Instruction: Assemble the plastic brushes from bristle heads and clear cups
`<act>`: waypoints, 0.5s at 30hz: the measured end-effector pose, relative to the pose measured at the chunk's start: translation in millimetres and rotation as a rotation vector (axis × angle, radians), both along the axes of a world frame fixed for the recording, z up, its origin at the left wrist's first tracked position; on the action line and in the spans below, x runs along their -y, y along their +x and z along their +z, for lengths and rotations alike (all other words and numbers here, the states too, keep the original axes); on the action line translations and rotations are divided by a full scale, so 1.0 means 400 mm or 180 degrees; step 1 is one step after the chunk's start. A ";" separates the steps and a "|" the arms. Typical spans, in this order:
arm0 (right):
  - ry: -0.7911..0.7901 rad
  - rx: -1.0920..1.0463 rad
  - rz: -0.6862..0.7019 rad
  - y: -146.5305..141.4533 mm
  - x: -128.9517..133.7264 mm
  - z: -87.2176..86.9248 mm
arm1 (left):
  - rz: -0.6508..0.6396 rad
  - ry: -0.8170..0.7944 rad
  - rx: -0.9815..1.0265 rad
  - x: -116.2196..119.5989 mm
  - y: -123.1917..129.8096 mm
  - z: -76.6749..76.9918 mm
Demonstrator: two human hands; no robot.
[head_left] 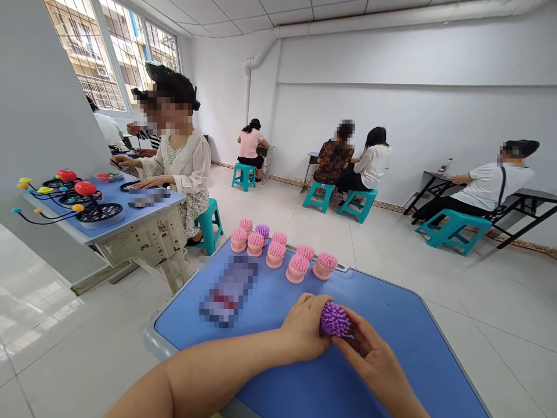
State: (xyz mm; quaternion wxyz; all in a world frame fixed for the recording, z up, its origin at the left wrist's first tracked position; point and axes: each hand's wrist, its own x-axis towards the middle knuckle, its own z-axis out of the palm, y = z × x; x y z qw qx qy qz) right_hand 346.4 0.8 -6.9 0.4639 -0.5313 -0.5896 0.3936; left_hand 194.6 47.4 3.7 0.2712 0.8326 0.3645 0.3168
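Observation:
Over the blue table (383, 296), a purple bristled piece (335, 319) is held between both hands. My left hand (307, 328) wraps round its left side, fingers closed on it. From the right, my right hand (368, 345) grips the same piece with thumb and fingertips. The underside of the piece is hidden by the hands. Beyond them stand several pink bristled pieces on round pink bases, the nearest being a pink piece (324, 266) at the right of the group. Among them is another purple bristled piece (262, 231).
A blurred flat object (230, 290) lies left of my hands. At the left, another table (130, 217) holds black round bases with coloured balls, and a person (180, 157) sits there on a teal stool. More people sit along the far wall.

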 end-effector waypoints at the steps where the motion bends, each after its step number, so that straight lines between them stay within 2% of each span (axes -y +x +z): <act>1: 0.0017 0.0027 0.0002 0.000 0.000 0.001 | -0.0020 0.0054 0.0044 0.000 0.000 -0.001; 5: 0.0090 0.0130 0.0029 0.000 -0.001 0.001 | -0.0175 0.0253 0.0181 0.002 -0.001 -0.002; 15: 0.0157 0.0278 -0.0080 -0.009 0.001 0.005 | -0.0242 0.0006 -0.0151 0.006 -0.005 0.014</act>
